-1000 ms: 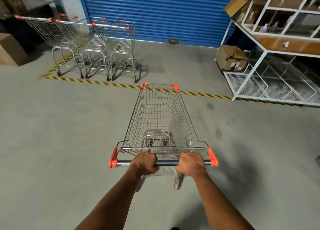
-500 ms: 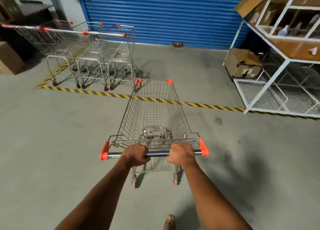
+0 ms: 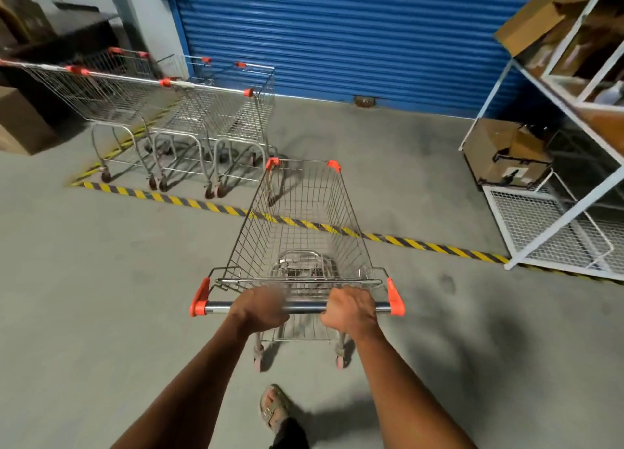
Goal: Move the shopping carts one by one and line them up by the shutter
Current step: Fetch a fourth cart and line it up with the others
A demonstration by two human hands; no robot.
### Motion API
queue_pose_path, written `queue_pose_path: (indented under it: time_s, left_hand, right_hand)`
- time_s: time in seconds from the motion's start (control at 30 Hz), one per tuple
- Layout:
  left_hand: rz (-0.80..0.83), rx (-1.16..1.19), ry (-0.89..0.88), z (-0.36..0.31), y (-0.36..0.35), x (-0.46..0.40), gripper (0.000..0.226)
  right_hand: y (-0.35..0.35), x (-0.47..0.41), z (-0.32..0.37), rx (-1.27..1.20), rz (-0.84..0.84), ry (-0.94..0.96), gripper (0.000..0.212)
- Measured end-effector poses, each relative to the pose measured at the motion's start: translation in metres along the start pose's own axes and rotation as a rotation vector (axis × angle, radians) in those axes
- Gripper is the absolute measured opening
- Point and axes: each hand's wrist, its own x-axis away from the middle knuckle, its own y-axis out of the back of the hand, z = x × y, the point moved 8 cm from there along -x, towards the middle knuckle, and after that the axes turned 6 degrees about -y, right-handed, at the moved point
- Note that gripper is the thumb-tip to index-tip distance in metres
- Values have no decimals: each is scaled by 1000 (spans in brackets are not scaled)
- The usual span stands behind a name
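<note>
Both hands, left point(image 3: 261, 308) & right point(image 3: 349, 308), were clamped on handle of cart point(image 3: 300, 225), its nose past hazard tape point(image 3: 405, 242) w/ front-left corner just beside parked carts point(image 3: 189, 111) near shutter point(image 3: 337, 33); risk: slight leftward drift could clip nearest one.

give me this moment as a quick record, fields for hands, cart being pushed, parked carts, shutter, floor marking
left hand: grips the handle bar
right hand: grips the same bar
pushed cart: empty, front end over the striped line
parked carts: three side by side, left of the pushed cart, beyond the line
shutter: blue, closed
floor marking: yellow and black striped tape
</note>
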Motion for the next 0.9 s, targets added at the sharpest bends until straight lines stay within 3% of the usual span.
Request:
queue_pose_path:
  time_s: [0.4, 0.7, 0.9]
  left_hand:
    - [43, -15, -29, 135, 77, -185, 32]
    - [28, -33, -62, 213, 123, -307, 31]
    - [20, -55, -79, 261, 164, -407, 34]
  right_hand:
    - [72, -209, 32, -17, 9, -74, 34]
    - [119, -346, 48, -18, 13, -88, 23]
    - [155, -458, 47, -33, -5, -106, 33]
